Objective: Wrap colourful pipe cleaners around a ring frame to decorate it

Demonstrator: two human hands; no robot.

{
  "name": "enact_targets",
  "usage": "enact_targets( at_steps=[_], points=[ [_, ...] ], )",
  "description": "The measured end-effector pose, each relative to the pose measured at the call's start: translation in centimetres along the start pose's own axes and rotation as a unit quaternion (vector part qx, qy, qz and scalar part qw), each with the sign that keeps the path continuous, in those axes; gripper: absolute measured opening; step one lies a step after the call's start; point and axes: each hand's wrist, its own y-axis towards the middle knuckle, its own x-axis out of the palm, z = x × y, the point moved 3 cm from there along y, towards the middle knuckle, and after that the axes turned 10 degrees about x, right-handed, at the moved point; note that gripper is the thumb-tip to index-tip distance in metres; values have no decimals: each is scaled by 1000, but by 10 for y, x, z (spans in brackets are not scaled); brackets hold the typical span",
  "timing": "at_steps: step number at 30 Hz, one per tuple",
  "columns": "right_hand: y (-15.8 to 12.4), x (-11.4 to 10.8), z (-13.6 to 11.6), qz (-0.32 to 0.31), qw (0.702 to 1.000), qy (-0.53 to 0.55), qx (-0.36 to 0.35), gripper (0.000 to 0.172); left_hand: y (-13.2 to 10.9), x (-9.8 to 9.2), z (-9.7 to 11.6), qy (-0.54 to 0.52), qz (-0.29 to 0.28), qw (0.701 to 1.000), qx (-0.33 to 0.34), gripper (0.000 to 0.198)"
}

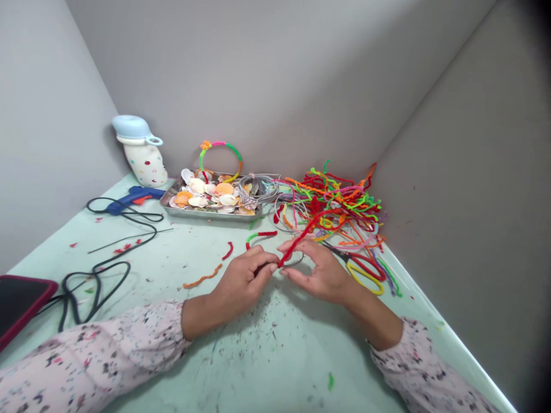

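Observation:
My left hand (243,281) pinches the lower end of a fuzzy red pipe cleaner (303,234) between thumb and fingers. From there the pipe cleaner slants up and right toward the coloured pile. Close beside it is my right hand (321,272), thumb and forefinger apart on either side of the red strand; whether a fingertip touches it I cannot tell. A thin grey wire (297,263) curves between the hands, partly hidden by the fingers. Just beyond them lie a green-and-red covered piece (261,234), a short red scrap (228,250) and an orange strand (203,278).
Behind stands a metal tray (210,214) of seashells, with a colourful ring (239,154) and coiled wire (258,192). Tangled pipe cleaners (344,201) and scissors (365,274) lie right. Left are a bottle (144,160), a blue glue gun (129,199), black cord (97,287) and a phone (21,304).

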Motion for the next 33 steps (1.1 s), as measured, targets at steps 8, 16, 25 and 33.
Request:
enact_targets(
  at_steps=[8,16,25,33],
  points=[
    [3,4,-2,-16,999,24,25,14,0,1,1,-6,-9,1000,8,20],
    [2,4,1,-17,1000,5,22,11,0,0,0,-8,-11,1000,-1,20],
    [4,5,0,-18,999,38,-5,3,2,-2,2,-1,-11,1000,-16,22],
    [2,6,-1,6,998,-16,-56,4,2,0,-1,-13,0,1000,-27,23]
  ],
)
